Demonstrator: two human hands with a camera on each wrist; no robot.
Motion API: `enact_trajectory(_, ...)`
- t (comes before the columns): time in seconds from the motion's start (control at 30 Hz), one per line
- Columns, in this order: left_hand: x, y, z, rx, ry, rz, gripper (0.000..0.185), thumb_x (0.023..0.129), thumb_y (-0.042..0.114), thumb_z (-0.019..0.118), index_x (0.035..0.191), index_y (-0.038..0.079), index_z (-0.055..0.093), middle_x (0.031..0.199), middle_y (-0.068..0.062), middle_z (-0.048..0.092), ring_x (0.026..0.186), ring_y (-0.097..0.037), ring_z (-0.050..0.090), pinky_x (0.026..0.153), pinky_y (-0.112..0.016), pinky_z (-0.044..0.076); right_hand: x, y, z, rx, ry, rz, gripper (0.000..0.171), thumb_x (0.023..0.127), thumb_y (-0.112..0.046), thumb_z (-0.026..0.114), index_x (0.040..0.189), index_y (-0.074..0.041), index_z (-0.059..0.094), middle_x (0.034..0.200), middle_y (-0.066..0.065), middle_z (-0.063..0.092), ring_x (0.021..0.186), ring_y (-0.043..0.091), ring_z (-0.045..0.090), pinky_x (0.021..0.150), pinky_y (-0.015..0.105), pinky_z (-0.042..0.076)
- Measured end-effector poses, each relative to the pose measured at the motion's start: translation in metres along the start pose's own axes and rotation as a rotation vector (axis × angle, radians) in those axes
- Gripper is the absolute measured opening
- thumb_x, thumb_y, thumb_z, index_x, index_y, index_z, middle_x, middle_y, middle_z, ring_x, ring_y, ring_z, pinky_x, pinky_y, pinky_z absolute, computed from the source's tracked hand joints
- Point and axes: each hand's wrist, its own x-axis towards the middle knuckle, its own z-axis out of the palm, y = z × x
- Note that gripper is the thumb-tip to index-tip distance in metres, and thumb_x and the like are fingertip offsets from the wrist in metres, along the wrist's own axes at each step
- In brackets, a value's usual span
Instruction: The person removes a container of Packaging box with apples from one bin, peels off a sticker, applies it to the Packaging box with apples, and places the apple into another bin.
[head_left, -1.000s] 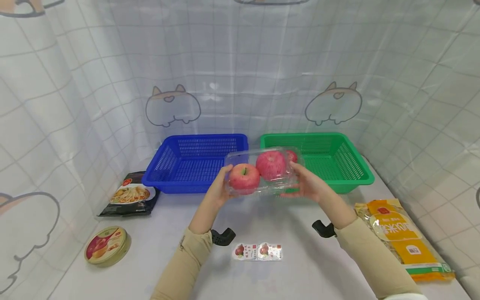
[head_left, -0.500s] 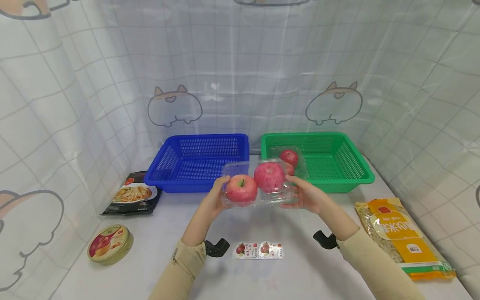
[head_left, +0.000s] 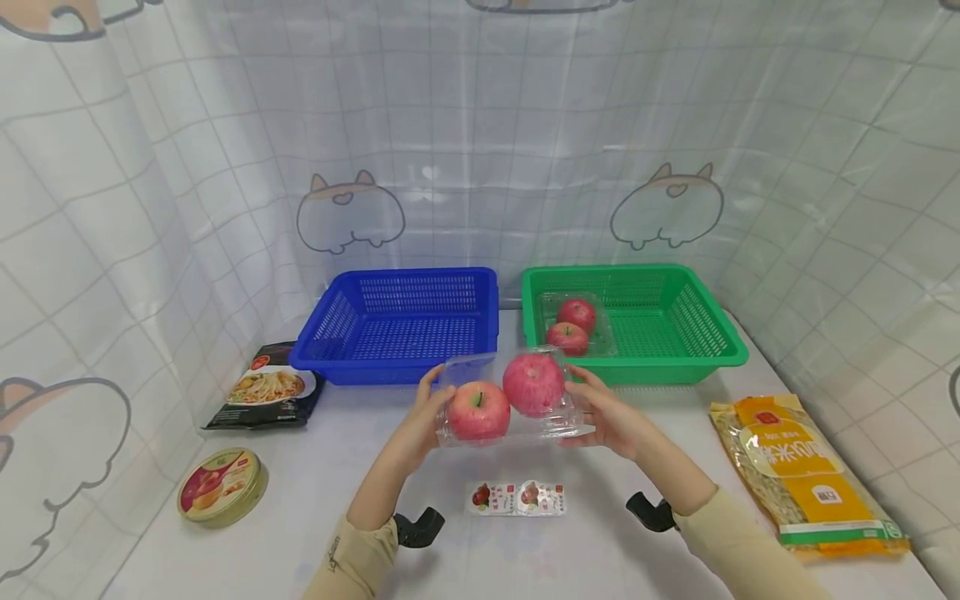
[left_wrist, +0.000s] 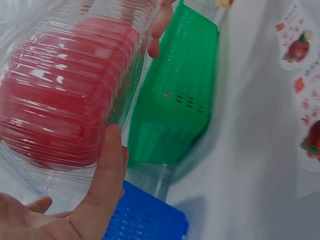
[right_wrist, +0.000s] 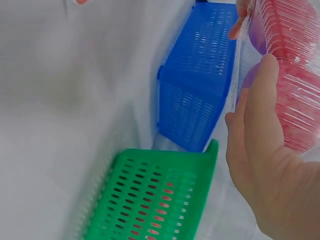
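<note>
Both hands hold a clear plastic fruit box point(head_left: 471, 368) with two red apples point(head_left: 478, 412) inside, raised over the table in front of the baskets. At its left end the left hand point(head_left: 417, 425) grips the side. The right hand point(head_left: 611, 417) holds the opposite end, thumb near the upper edge. Ridged plastic over the red fruit fills the upper left of the left wrist view, with the left hand's fingers point(left_wrist: 107, 165) along it. Two labels point(head_left: 517, 498) with apple pictures lie on the table below the box.
A blue basket point(head_left: 390, 371) stands at back left. Beside it, a green basket point(head_left: 675, 371) contains another clear box point(head_left: 606, 329) of two apples. Black noodle packet point(head_left: 270, 387) and round tin point(head_left: 221, 487) lie left; a yellow grain bag point(head_left: 810, 475) lies right.
The held box has come down and nearer the body, moving slightly left. The box of apples in the green basket, mostly covered before, now shows fully.
</note>
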Motion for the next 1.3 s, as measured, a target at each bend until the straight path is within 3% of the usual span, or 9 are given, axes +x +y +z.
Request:
enact_trajectory(0.37,-0.005,-0.021,-0.003,0.025,-0.04,-0.009,0.067,0.094,0.04,0.043,0.146,0.023,0.003,0.145,-0.031,0.017,0.125,-0.053,0.031,0.092,-0.054,0.041,0.001,0.023,-0.002,-0.029,0.0,0.003,0.067,0.094,-0.031,0.047,0.148,-0.026,0.008,0.137,0.024,0.03,0.11,0.037,0.05,0.082,0.053,0.048)
enact_trajectory(0.87,0.009,-0.041,-0.004,0.095,-0.035,-0.05,0.067,0.098,0.036,0.039,0.15,0.018,0.001,0.148,-0.029,0.012,0.124,-0.053,0.032,0.092,-0.058,0.039,0.011,0.041,-0.007,-0.015,0.022,0.016,0.069,0.094,-0.029,0.046,0.148,-0.023,0.004,0.139,0.025,0.021,0.103,0.035,0.052,0.081,0.054,0.048)
enact_trajectory(1.13,0.017,-0.046,-0.005,0.16,-0.025,-0.048,0.069,0.098,0.038,0.038,0.149,0.014,0.0,0.15,-0.026,0.003,0.124,-0.052,0.033,0.09,-0.058,0.04,0.018,0.045,-0.01,0.014,0.037,0.024,0.071,0.093,-0.027,0.046,0.149,-0.022,0.002,0.141,0.025,0.015,0.114,0.044,0.044,0.083,0.056,0.046)
enact_trajectory(1.3,0.023,-0.05,-0.007,0.207,-0.01,-0.054,0.068,0.098,0.039,0.037,0.149,0.013,0.002,0.15,-0.027,0.005,0.122,-0.053,0.035,0.092,-0.06,0.037,0.024,0.048,-0.011,0.038,0.063,0.028,0.071,0.092,-0.026,0.047,0.148,-0.021,0.004,0.143,0.026,0.013,0.12,0.05,0.036,0.082,0.057,0.046)
